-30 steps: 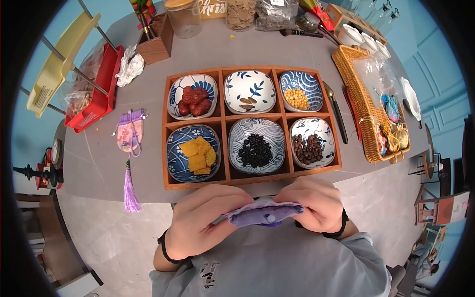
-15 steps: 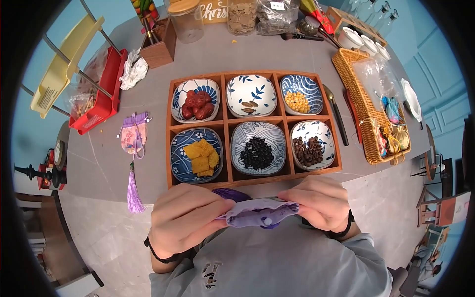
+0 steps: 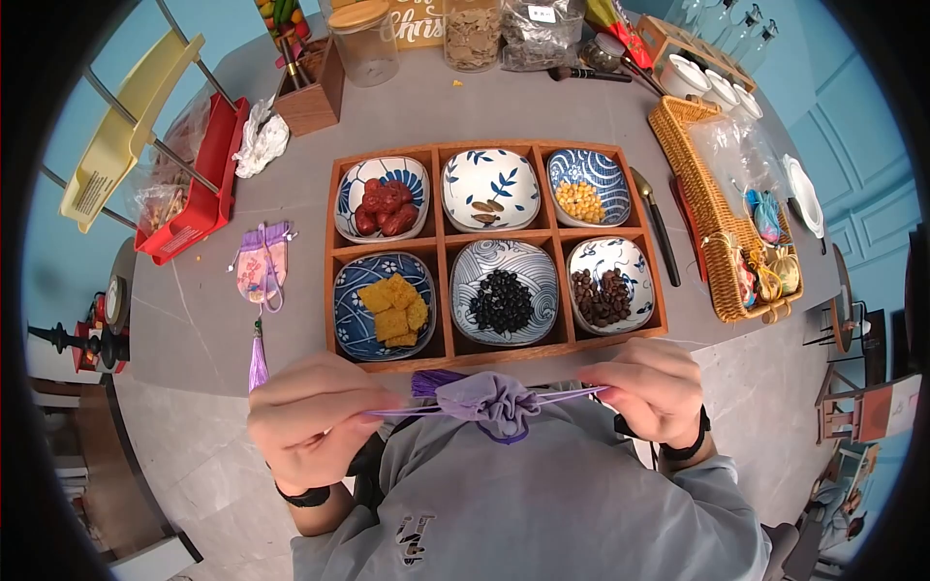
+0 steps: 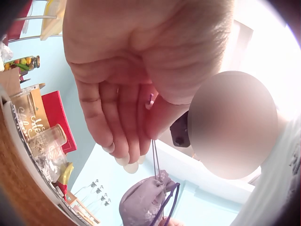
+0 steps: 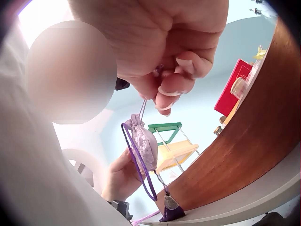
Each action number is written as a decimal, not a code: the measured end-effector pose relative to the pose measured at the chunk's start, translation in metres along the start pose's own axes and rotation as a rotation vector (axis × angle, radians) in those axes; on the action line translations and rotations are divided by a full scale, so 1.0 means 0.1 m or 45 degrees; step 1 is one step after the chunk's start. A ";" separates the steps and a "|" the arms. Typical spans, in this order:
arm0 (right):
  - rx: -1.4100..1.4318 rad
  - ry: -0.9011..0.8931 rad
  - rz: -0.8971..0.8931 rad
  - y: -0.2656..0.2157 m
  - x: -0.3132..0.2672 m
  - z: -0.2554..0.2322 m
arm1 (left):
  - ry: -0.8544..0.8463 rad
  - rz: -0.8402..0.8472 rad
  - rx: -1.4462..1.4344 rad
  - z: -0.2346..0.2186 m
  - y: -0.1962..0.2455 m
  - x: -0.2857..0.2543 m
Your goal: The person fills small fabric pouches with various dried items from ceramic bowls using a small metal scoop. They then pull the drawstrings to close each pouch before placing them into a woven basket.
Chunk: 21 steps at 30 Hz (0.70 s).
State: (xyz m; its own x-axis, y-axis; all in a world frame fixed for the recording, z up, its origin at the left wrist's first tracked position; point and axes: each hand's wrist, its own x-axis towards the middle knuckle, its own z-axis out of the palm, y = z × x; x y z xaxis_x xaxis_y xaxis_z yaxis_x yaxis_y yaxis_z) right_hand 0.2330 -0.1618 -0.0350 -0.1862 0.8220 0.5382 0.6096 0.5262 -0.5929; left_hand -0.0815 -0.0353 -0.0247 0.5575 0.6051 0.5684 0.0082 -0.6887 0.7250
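Note:
A purple drawstring pouch point(image 3: 489, 404) hangs between my hands, its mouth gathered into tight folds. My left hand point(image 3: 320, 412) pinches the drawstring point(image 4: 155, 155) on one side between thumb and fingers. On the other side my right hand point(image 3: 654, 392) pinches the opposite cord point(image 3: 572, 392), and both cords run taut. A dark purple tassel point(image 5: 172, 207) and a purple loop point(image 5: 136, 162) dangle from the pouch. In front lies a wooden compartment tray point(image 3: 441, 290) of patterned bowls with red dates, seed pods, corn kernels, yellow squares, black beans and brown beans.
A pink pouch point(image 3: 262, 266) with a lilac tassel lies left of the tray. To the right are a long-handled spoon point(image 3: 662, 232) and a wicker basket point(image 3: 717, 232). A red bin point(image 3: 199, 208) stands at the left; jars point(image 3: 366, 48) and bags line the back.
My hands have moved apart, drawing the cords outward. The pouch mouth, held spread by both hands before, is now cinched into folds.

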 end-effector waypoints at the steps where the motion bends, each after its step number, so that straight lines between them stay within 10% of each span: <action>1: 0.006 0.001 0.006 0.00 0.01 0.00 | 0.007 -0.026 -0.012 0.00 0.00 0.00; 21: 0.151 -0.083 -0.034 -0.04 0.12 0.06 | 0.048 -0.137 -0.605 0.16 0.04 -0.01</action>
State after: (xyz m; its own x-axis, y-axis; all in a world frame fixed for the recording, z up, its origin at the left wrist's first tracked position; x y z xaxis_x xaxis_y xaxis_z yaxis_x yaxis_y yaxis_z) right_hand 0.2240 -0.1527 -0.0298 -0.2529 0.8176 0.5172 0.5088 0.5671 -0.6477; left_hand -0.0686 -0.0449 -0.0284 0.5439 0.6827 0.4880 -0.3208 -0.3683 0.8726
